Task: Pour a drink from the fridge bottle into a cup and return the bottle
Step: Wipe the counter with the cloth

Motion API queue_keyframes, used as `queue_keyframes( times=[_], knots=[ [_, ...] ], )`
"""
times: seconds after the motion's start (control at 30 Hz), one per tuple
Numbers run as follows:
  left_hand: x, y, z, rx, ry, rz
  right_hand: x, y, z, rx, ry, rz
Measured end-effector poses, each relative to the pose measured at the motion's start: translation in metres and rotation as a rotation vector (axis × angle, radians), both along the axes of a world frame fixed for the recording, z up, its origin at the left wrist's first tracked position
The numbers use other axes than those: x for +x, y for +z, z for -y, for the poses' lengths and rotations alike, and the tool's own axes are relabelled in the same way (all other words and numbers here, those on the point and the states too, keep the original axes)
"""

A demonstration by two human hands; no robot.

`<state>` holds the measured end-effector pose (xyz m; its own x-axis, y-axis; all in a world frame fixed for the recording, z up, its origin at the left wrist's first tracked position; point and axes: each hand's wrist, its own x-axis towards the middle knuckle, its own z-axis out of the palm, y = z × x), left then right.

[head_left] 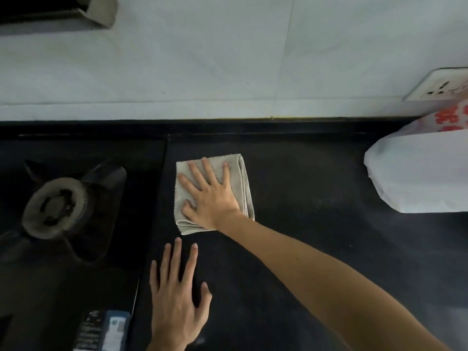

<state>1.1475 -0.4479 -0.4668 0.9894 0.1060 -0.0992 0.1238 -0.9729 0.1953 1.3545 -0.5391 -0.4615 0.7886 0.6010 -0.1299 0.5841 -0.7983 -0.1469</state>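
Note:
My right hand (pixel 211 195) lies flat with spread fingers on a folded grey cloth (pixel 243 181), pressing it against the black countertop (pixel 304 198). My left hand (pixel 177 300) rests flat on the countertop just in front of the cloth, fingers straight and slightly apart, holding nothing. No bottle and no cup are in view.
A gas hob with a round burner (pixel 54 206) sits to the left of the cloth. A white plastic bag with red print (pixel 417 173) stands at the right. A wall socket (pixel 440 86) is on the pale tiled wall behind. A label sticker (pixel 103 330) shows on the hob's front edge.

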Motion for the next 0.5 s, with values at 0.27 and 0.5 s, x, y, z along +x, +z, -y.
queue_keyframes(
  times=[0.27, 0.5],
  knots=[
    [0.002, 0.002, 0.001, 0.007, 0.010, -0.043, 0.041, 0.000, -0.041, 0.048, -0.037, -0.020],
    [0.001, 0.005, 0.001, -0.038, 0.002, -0.054, 0.071, 0.000, -0.059, 0.060, -0.157, -0.033]
  ],
)
